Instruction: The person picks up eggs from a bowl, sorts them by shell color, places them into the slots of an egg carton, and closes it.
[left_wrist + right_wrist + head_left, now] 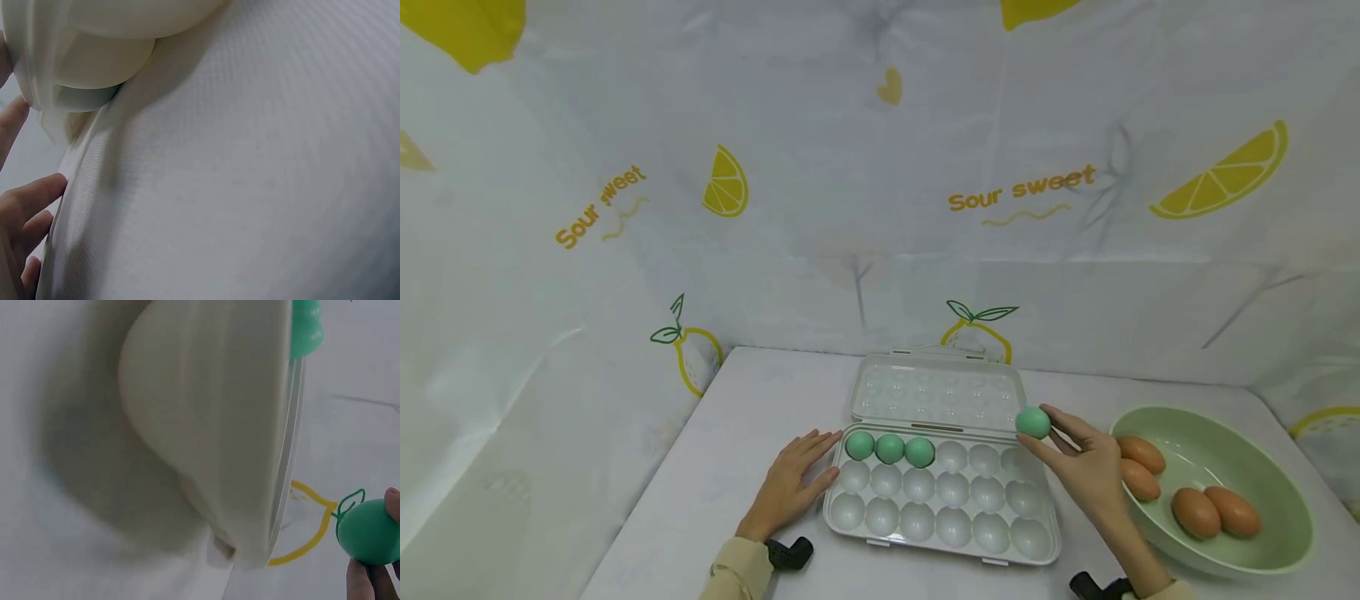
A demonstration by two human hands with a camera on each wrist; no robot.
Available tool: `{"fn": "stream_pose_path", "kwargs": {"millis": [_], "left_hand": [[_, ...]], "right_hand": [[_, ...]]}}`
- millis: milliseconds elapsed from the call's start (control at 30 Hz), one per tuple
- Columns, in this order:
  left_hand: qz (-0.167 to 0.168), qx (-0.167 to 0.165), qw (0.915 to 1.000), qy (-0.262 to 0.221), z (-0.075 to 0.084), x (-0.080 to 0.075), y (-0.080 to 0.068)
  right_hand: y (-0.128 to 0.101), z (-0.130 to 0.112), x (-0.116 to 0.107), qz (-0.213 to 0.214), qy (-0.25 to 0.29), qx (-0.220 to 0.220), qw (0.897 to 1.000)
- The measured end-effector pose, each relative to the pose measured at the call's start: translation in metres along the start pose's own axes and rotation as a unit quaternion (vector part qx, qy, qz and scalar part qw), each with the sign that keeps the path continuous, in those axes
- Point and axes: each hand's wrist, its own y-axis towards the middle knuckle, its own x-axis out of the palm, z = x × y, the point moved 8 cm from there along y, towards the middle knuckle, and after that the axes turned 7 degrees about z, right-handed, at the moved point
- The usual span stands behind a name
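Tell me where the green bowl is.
In the head view, the green bowl is on the right of the table, just right of the right hand and egg tray.

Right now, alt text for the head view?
Right hand pinches a green egg near the open tray; left hand touches its left edge. Three green eggs sit inside, back left; a bowl at right holds four brown eggs.

You have four smooth, round green eggs point(890, 448) around the lower centre of the frame. You also have four brown oval eggs point(1197, 512) at lower right, one round pale-green bowl point(1262, 475), one white plastic tray point(936, 543), eighteen round cups point(952, 490), and two hands point(788, 487).
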Motion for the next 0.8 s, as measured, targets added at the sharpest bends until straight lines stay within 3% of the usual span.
{"fn": "stream_pose_path", "kwargs": {"millis": [100, 533, 700, 800], "left_hand": [[-0.003, -0.004, 1.0, -0.002, -0.001, 0.0, 0.0], [-0.008, -0.009, 0.9999, 0.0, 0.0, -0.001, 0.001], [-0.005, -0.01, 0.9999, -0.003, -0.001, 0.0, 0.0], [-0.007, -0.013, 0.9999, -0.004, -0.002, 0.001, 0.0]], "right_hand": [[-0.004, -0.004, 0.015, -0.01, 0.016, -0.017, 1.0], [-0.025, -0.007, 0.065, -0.069, 0.049, -0.018, 0.996], [-0.033, -0.004, 0.079, -0.077, 0.073, 0.003, 0.994], [-0.035, 0.0, 0.086, -0.08, 0.058, 0.016, 0.995]]}}
